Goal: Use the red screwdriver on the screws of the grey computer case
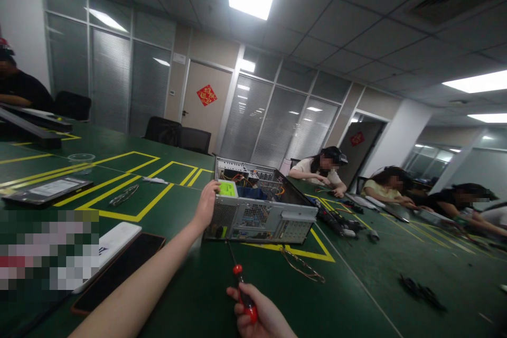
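An opened computer case (273, 222) lies on the green table, its rear panel facing me and its inner parts and cables showing from above. My left hand (207, 203) grips the case's left rear corner, beside a bright green label on a power supply (227, 189). Nearer to me, my right hand (257, 309) is closed round the red and black handle of a screwdriver (243, 293). The screwdriver's thin shaft points away from me toward the bottom edge of the rear panel; whether its tip touches the case I cannot tell.
Left of my arm lie a dark phone (122, 269), a white flat box (119, 245), a hard drive (47, 190) and a clear plastic lid (81, 158). Thin wires (303, 266) lie right of the case, black cables (422, 293) farther right. Several people sit around the table.
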`<control>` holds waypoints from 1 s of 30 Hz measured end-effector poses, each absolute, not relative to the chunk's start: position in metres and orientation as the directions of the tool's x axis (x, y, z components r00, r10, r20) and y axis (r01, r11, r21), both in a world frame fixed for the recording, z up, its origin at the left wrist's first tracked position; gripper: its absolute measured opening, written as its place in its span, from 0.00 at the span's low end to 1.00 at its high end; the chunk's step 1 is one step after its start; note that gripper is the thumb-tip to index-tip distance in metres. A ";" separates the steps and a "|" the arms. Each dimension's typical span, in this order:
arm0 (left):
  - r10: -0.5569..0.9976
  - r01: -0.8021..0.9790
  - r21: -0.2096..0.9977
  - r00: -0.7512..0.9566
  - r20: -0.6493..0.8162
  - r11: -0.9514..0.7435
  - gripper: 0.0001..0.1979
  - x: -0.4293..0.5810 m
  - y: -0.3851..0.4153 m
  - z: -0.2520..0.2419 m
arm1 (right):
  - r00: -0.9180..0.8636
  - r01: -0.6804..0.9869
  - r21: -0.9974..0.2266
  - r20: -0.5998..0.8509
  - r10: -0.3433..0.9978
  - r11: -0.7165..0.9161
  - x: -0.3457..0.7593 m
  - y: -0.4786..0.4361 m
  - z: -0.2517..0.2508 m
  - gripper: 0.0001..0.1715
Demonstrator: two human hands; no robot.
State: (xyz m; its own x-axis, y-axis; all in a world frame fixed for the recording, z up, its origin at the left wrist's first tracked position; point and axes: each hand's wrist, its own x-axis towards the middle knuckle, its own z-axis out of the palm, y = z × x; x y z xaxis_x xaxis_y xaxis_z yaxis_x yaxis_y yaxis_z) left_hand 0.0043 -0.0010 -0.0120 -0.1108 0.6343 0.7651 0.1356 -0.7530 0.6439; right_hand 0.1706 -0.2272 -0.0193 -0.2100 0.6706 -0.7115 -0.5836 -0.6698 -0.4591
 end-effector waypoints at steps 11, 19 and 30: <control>0.637 0.126 0.650 -0.132 0.760 -0.750 0.28 0.006 0.000 -0.013 | -0.238 -0.589 -0.441 -0.706 0.667 -0.677 0.171 -0.225 -0.023 0.28; 0.625 0.138 0.637 -0.122 0.771 -0.758 0.28 0.005 -0.001 -0.012 | -0.229 -0.586 -0.449 -0.707 0.669 -0.675 0.174 -0.224 -0.026 0.25; 0.624 0.145 0.634 -0.112 0.773 -0.760 0.28 0.003 -0.004 -0.011 | -0.267 -0.606 -0.450 -0.662 0.701 -0.656 0.173 -0.224 -0.026 0.22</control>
